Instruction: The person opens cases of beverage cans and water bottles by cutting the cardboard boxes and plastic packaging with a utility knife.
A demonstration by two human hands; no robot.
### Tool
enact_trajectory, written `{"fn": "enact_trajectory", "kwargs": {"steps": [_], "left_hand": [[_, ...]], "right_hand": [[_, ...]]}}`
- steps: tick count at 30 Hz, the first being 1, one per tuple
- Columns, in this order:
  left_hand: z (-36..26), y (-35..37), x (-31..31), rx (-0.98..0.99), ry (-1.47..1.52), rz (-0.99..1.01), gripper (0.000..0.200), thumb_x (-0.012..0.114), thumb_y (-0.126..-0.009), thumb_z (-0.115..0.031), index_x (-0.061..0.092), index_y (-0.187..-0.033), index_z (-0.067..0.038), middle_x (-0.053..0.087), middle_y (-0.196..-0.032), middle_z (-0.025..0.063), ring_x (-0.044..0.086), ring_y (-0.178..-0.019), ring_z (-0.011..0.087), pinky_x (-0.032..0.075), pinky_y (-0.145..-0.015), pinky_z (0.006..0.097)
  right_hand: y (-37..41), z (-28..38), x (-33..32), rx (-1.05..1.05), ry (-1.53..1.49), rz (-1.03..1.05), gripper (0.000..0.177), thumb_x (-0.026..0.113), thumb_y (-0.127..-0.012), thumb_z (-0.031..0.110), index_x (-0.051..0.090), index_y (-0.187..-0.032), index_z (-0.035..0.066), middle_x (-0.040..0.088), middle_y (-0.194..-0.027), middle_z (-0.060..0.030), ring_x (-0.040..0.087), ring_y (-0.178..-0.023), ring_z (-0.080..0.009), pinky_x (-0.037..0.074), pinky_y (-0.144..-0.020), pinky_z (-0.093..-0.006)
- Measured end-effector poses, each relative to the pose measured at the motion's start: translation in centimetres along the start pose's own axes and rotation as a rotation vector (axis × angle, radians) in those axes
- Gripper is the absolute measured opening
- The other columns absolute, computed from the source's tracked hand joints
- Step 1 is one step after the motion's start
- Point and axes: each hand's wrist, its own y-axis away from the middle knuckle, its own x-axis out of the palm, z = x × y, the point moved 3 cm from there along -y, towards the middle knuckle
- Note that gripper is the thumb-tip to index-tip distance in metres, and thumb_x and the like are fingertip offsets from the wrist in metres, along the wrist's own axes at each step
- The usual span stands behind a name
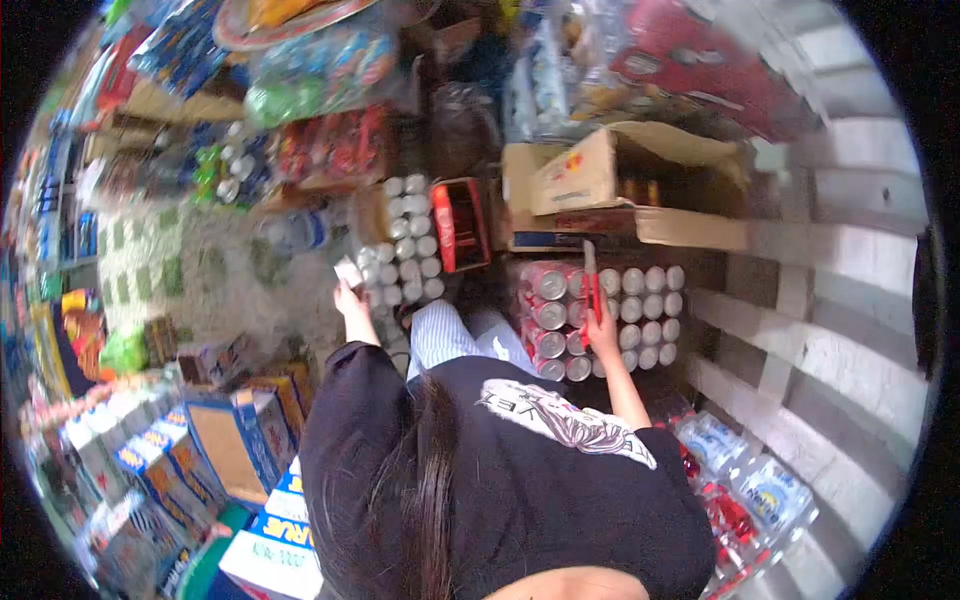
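My right hand [602, 328] is closed around the red handle of a box cutter [591, 290], whose blade points away from me over the wrapped packs of red cans [548, 316]. On the left, my left hand [348, 298] grips a small white item [348, 271], too blurred to name. Beside that hand stand rows of silver-topped cans [405, 250]. A red open carton [461, 225] lies just right of those cans.
An open cardboard box [690, 227] sits beyond the red cans. Plastic-wrapped bottles [765, 495] are at the lower right. Blue and white boxes [270, 545] stack at the lower left. A white brick wall [850, 250] runs along the right.
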Motion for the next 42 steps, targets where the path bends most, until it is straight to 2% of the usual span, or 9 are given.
{"fn": "enact_trajectory", "kwargs": {"steps": [4,8,9,11,15,21,25,29,42], "left_hand": [[-8.1,-0.5,-5.1,-0.106,0.132,0.292,0.022,0.053,-0.069,-0.035,0.044,-0.081,-0.02,0.024,-0.047,-0.0069,0.024,-0.038,0.0051,0.023,-0.034,0.0191],[-11.6,-0.7,-9.5,-0.081,0.425,0.493,0.025,0.055,-0.068,-0.029,0.048,-0.087,-0.013,0.048,-0.062,-0.003,0.047,-0.054,0.007,0.039,-0.043,0.0193],[-12.3,-0.3,-10.2,-0.081,0.476,0.539,0.026,0.055,-0.068,-0.027,0.049,-0.087,-0.012,0.053,-0.069,-0.0013,0.051,-0.06,0.0081,0.042,-0.046,0.0198],[-13.8,0.3,-11.7,-0.013,0.622,0.629,0.019,0.054,-0.07,-0.019,0.05,-0.084,-0.006,0.054,-0.074,0.0033,0.052,-0.067,0.0117,0.045,-0.05,0.0195],[-16.3,-0.9,-16.4,0.136,0.579,0.567,0.016,0.053,-0.07,-0.009,0.05,-0.082,0.001,0.054,-0.077,0.009,0.053,-0.072,0.0153,0.046,-0.062,0.0218],[-21.6,-2.7,-24.2,0.264,0.483,0.413,0.017,0.051,-0.07,-0.004,0.049,-0.086,0.001,0.054,-0.08,0.0079,0.052,-0.073,0.0136,0.044,-0.066,0.0229],[-24.7,-4.5,-29.1,0.342,0.51,0.39,0.018,0.052,-0.069,-0.003,0.05,-0.087,-0.001,0.053,-0.084,0.006,0.049,-0.078,0.011,0.041,-0.066,0.0222],[-26.0,-6.1,-33.0,0.355,0.475,0.302,0.016,0.052,-0.069,-0.008,0.05,-0.086,-0.006,0.053,-0.081,0.0032,0.05,-0.075,0.0084,0.039,-0.057,0.0188],[-21.0,-10.2,-45.0,0.358,0.703,-0.512,0.015,0.055,-0.061,-0.002,0.052,-0.075,-0.002,0.054,-0.068,0.0053,0.046,-0.044,0.0095,0.04,-0.039,0.02]], "right_hand": [[0.2,0.2,0.4,-0.027,0.03,0.017,0.045,0.039,-0.075,0.006,0.023,-0.117,0.01,0.046,-0.077,-0.007,0.041,-0.043,-0.0099,0.037,-0.041,-0.0219],[0.9,2.9,2.4,-0.368,0.189,0.058,0.046,0.038,-0.075,0.004,0.023,-0.118,0.011,0.046,-0.077,-0.0051,0.036,-0.041,-0.0067,0.033,-0.037,-0.0207],[1.2,3.1,3.0,0.021,-0.02,0.169,0.047,0.041,-0.073,0.004,0.025,-0.117,0.01,0.048,-0.089,-0.0087,0.048,-0.057,-0.0127,0.04,-0.053,-0.0229],[0.0,1.4,4.9,-0.197,0.194,0.227,0.049,0.038,-0.072,0.002,0.024,-0.118,0.011,0.039,-0.109,-0.0152,0.044,-0.094,-0.0248,0.034,-0.077,-0.0262],[-0.1,6.4,10.9,-0.427,0.256,0.301,0.05,0.038,-0.072,0.002,0.023,-0.118,0.014,0.039,-0.109,-0.0163,0.04,-0.1,-0.0261,0.03,-0.081,-0.0269],[0.8,11.7,21.7,-0.266,0.099,0.394,0.05,0.04,-0.073,0.003,0.024,-0.118,0.02,0.047,-0.055,-0.0035,0.038,-0.037,-0.0071,0.034,-0.036,-0.0209],[2.2,15.0,29.0,-0.395,0.205,0.502,0.05,0.04,-0.072,0.003,0.025,-0.117,0.019,0.054,-0.078,-0.0095,0.04,-0.038,-0.0097,0.037,-0.039,-0.0235],[1.6,15.3,35.6,-0.416,0.272,0.726,0.05,0.041,-0.07,0.0,0.025,-0.117,0.009,0.037,-0.112,-0.0145,0.033,-0.106,-0.0204,0.026,-0.084,-0.0257],[3.1,22.2,47.6,-0.711,0.455,0.96,0.049,0.042,-0.069,-0.002,0.028,-0.115,0.007,0.044,-0.104,-0.0148,0.043,-0.097,-0.0195,0.031,-0.08,-0.0248]]}}
